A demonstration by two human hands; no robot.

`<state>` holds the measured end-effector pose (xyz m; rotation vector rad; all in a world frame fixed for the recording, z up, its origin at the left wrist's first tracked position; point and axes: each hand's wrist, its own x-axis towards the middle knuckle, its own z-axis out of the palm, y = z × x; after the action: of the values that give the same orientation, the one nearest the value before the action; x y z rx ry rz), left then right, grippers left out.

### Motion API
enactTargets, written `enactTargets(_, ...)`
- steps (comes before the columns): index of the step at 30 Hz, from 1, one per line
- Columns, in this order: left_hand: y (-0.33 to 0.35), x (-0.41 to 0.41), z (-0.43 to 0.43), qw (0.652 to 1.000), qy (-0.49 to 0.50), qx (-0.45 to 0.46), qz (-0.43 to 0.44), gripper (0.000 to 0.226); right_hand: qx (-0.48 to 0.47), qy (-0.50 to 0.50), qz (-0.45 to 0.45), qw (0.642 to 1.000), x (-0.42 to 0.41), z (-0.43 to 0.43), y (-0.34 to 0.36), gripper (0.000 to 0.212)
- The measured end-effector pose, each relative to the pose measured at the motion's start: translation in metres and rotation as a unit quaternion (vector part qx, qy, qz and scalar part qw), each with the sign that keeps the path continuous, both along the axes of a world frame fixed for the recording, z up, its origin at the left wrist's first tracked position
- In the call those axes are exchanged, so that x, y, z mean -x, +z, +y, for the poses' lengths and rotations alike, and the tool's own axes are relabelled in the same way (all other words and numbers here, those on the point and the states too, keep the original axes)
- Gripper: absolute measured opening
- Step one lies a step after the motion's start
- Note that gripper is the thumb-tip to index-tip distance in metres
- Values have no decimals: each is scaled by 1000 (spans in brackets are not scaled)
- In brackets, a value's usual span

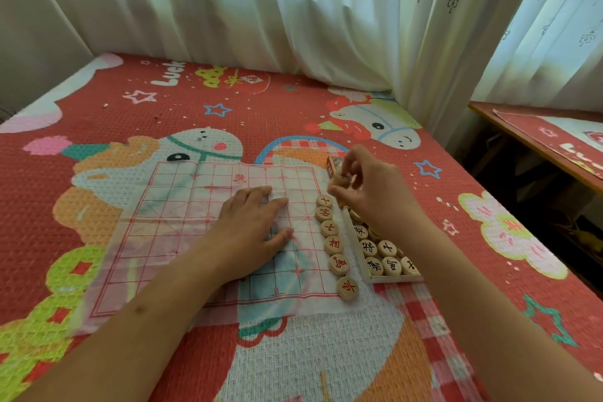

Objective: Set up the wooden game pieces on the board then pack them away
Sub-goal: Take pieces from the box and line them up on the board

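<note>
A thin translucent board sheet [182, 225] with a red grid lies on the red patterned mat. My left hand [253, 232] rests flat on it, fingers straight. Several round wooden pieces with red characters [333, 245] stand in a column along the sheet's right edge. A shallow box [362, 266] to their right holds several pieces with black characters [386, 249]. My right hand [368, 189] hovers above the far end of the column and pinches a wooden piece [342, 178] in its fingertips.
A red cartoon-printed mat [163, 114] covers the surface. White curtains [293, 10] hang along the far edge. A low wooden table [535, 140] stands at the right. A small orange box edge [330, 166] shows behind my right hand.
</note>
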<state>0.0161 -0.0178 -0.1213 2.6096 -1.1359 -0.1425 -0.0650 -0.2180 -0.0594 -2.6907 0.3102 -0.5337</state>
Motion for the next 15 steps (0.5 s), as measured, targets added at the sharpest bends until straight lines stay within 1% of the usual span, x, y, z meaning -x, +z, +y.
enactTargets(4,0,0,0,1000,0,3,0,63,17,1,54,998,-45,-4,-18,32)
enactTargets(8,0,0,0,1000,-2,5,1,62,37,-9,93,995,-56,-10,-30,28)
enactTargets(10,-1,0,0,1000,-2,7,1,62,45,-14,84,995,-57,-12,-30,24)
enactTargets(13,-2,0,1,1000,-2,12,1,62,26,-15,21,999,-66,-13,-24,23)
enactTargets(15,-1,1,1,1000,-1,14,0,62,23,-18,13,999,-76,-11,-22,23)
